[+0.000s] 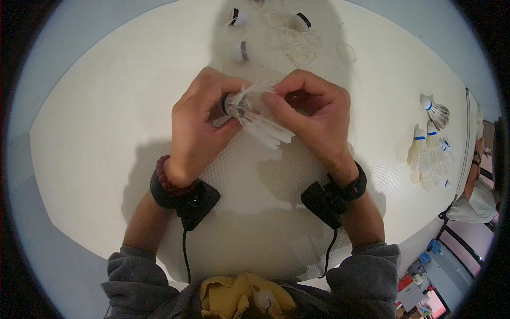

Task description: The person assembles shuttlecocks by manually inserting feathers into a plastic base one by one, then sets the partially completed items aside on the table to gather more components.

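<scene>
White feathers, pinched from both sides

Pale, ragged-feathered shuttlecock [261, 126], held just above the table [101, 122] between both hands. It lies slantwise: its long axis runs from the blue-banded base at the person's left to splayed feathers at the right, their longest tips angling back toward the body. It should be very light, with a firm base and brittle, easily split feathers; the base looks the safest place to grip, while quills probably need only a fingertip pinch.

Left of the shuttlecock, the left hand [201, 114] has thumb and forefinger clamped around the banded base. Right of it, the right hand [321, 109] has thumb and forefinger together, apparently on the feathers.

Beyond the shuttlecock lie three dark-banded white bases [240, 17] and tangled pale rings [303, 53]. Well to its right, more blue-banded shuttlecocks [419, 142] are clustered.
</scene>
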`<state>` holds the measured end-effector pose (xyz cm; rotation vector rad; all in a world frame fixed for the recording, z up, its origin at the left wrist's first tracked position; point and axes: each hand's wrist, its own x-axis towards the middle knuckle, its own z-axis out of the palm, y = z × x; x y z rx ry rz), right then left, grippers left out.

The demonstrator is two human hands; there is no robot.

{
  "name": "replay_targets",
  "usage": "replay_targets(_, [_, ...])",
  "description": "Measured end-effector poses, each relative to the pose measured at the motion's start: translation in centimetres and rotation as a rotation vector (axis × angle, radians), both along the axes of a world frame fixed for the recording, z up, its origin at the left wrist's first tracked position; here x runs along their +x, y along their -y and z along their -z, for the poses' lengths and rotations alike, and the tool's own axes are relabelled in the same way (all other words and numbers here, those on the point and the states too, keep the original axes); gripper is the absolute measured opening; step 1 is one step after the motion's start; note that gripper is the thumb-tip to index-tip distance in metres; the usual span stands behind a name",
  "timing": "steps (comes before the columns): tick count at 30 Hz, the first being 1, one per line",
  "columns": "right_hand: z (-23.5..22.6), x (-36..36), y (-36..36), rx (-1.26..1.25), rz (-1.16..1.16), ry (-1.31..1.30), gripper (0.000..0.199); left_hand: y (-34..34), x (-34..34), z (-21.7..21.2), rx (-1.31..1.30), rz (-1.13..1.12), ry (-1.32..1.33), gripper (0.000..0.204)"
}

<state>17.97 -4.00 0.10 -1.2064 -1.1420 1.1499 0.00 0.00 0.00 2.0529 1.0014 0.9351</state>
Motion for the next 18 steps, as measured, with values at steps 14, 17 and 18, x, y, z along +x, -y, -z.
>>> replay_targets(14, [0.0,0.8,-0.1,0.102,0.099,-0.122,0.007,-0.1,0.5,-0.1,-0.067,-0.096,0.043,0.032])
replay_targets(17, [0.3,1.0,0.0,0.056,0.14,-0.204,0.006,0.0,0.3,0.7,-0.171,-0.148,0.122,0.03])
replay_targets(18, [0.3,1.1,0.0,0.056,0.142,-0.203,0.006,0.1,0.4,0.5,-0.172,-0.146,0.123,0.03])
